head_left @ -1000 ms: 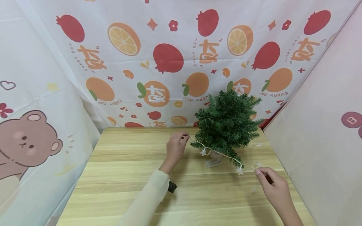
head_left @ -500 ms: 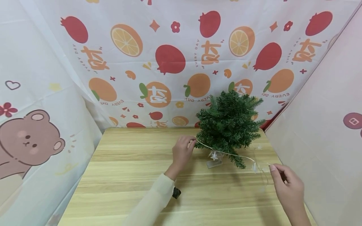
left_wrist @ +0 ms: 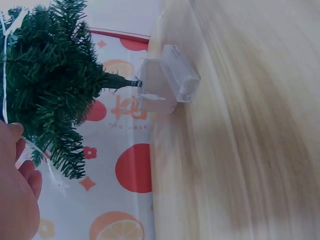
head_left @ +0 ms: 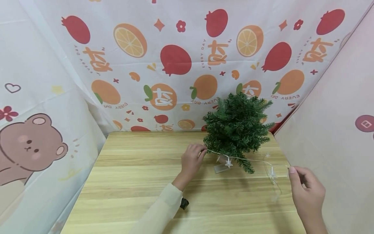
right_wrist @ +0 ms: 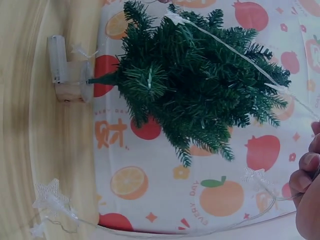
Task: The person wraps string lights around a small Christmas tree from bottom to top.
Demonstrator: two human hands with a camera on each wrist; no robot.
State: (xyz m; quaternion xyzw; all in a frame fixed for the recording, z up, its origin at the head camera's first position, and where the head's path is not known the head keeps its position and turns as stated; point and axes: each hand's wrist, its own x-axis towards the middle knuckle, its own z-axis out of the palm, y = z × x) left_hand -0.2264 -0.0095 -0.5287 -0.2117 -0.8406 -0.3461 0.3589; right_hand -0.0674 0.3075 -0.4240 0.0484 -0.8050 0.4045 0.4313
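Observation:
A small green artificial Christmas tree [head_left: 238,125] stands at the right rear of the table. A string of star-shaped fairy lights [head_left: 228,162] runs across the front of its lower branches. My left hand [head_left: 191,159] pinches the string close to the tree's left side. Off to the right, my right hand [head_left: 308,191] pinches it too, with a loose length hanging below. Larger clear stars [right_wrist: 52,196] on this loose part show in the right wrist view. Beside the tree's base [right_wrist: 71,90] is a clear plastic box [left_wrist: 181,75].
The wood-grain table [head_left: 131,169] runs back to a fruit-print curtain [head_left: 175,60]. Another curtain with a bear [head_left: 30,143] is on the left, and a pale one [head_left: 330,130] on the right. A black object [head_left: 184,203] shows at my left cuff.
My right hand has moved right, away from the tree, drawing the string across its front. My left hand has shifted slightly right and lower, and the stars have slid rightward.

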